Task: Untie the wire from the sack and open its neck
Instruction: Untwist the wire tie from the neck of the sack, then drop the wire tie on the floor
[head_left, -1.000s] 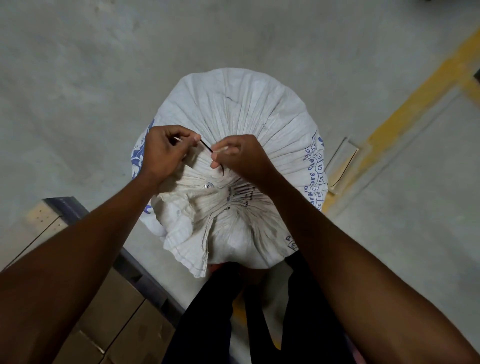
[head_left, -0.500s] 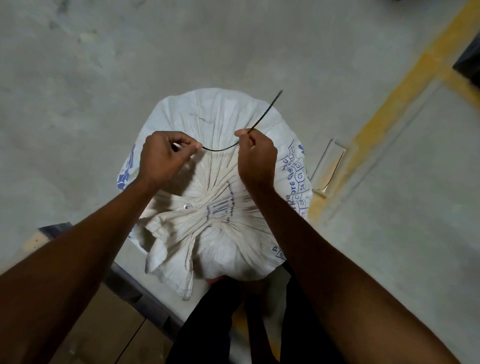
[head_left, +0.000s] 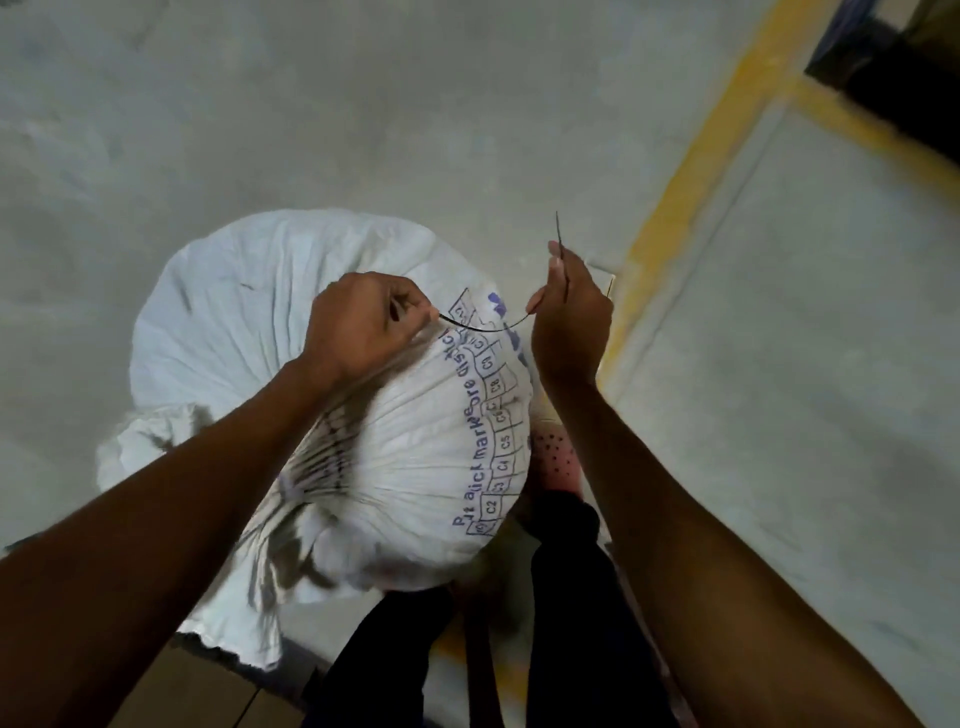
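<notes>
A full white woven sack (head_left: 249, 312) with blue print stands on the concrete floor in front of me. Its gathered neck (head_left: 291, 499) lies pleated toward me, partly under my left forearm, with loose fabric hanging at the lower left. A thin dark wire (head_left: 488, 328) curves in the air between my hands, off the sack's neck. My left hand (head_left: 363, 322) pinches one end above the sack's top. My right hand (head_left: 569, 317) pinches the other part at the sack's right edge, and the wire's free tip sticks up past my fingers.
A yellow painted line (head_left: 691, 192) runs diagonally across the grey floor to the right. A dark object (head_left: 893, 67) sits at the top right corner. Brown boxes (head_left: 208, 696) lie at the bottom left. My dark trousers and a pink dotted sandal (head_left: 558, 457) are beside the sack.
The wire has come off the neck and now hangs free between my hands. My right hand has moved right and away from the sack's middle. The view has swung, so the sack sits further left.
</notes>
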